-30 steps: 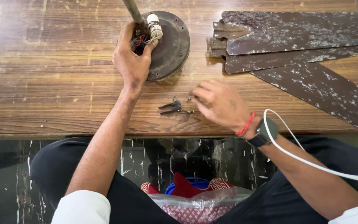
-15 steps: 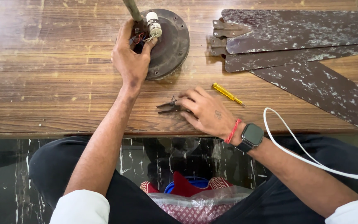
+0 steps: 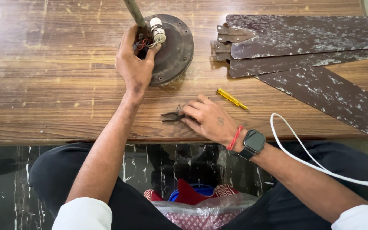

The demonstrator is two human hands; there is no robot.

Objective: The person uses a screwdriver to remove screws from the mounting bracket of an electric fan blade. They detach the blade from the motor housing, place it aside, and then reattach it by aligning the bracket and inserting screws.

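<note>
A round brown ceiling fan motor (image 3: pixel 175 47) lies on the wooden table (image 3: pixel 43 85) with a metal rod (image 3: pixel 133 12) rising from its hub. My left hand (image 3: pixel 135 64) grips the hub by the coloured wires and a white cylindrical capacitor (image 3: pixel 157 29). My right hand (image 3: pixel 205 119) rests on the table near the front edge, fingers closing on dark pliers (image 3: pixel 171 116). A yellow screwdriver (image 3: pixel 231 99) lies just right of that hand.
Three worn brown fan blades (image 3: pixel 311 47) lie fanned out at the table's right. A white cable (image 3: pixel 311 162) loops over my right forearm. A plastic bag (image 3: pixel 201 208) with red cloth sits on the dark marble floor between my knees.
My right hand let go of the yellow screwdriver, slid left and now sits on the pliers. My left hand stays on the motor hub.
</note>
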